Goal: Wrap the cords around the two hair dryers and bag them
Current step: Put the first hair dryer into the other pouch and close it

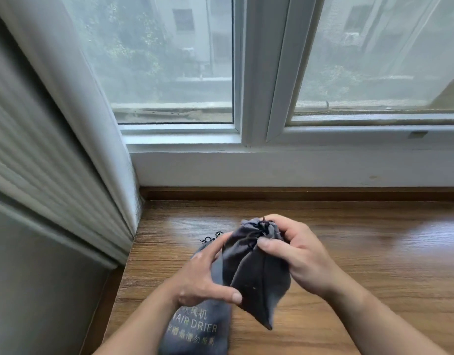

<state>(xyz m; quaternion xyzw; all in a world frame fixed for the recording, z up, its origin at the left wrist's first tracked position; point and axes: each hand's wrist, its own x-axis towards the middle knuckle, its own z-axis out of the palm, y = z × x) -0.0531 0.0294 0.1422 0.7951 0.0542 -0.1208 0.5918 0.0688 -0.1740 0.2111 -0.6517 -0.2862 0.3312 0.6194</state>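
Head view. I am looking down at a wooden sill surface (349, 252) running beneath a white-framed window (256, 73); a pale curtain (54, 124) is hanging down the left side; trees and a building are showing dimly through the glass.

Both of my bare hands are working over the middle of the wood; the right hand (295, 254) is gripping the gathered neck of a dark grey drawstring bag (256, 280), its thumb and fingers curling tightly around the bunched cloth where a dark drawstring (263, 228) is showing at the top; the bag is hanging from that grip, lifted and tilting, its lower corner pointing down toward the wood; I cannot tell whether the corner is touching the surface.

The left hand (205, 275) is lying against the left flank of the held bag; its thumb is pressing the cloth near the lower side, and its fingers are extending upward along the fabric toward the neck.

A second grey bag (195, 331), printed "HAIR DRIER", is lying flat on the wood just beneath the left hand; its corded neck (212, 238) is pointing toward the window; the contents of both bags are hidden by the cloth.
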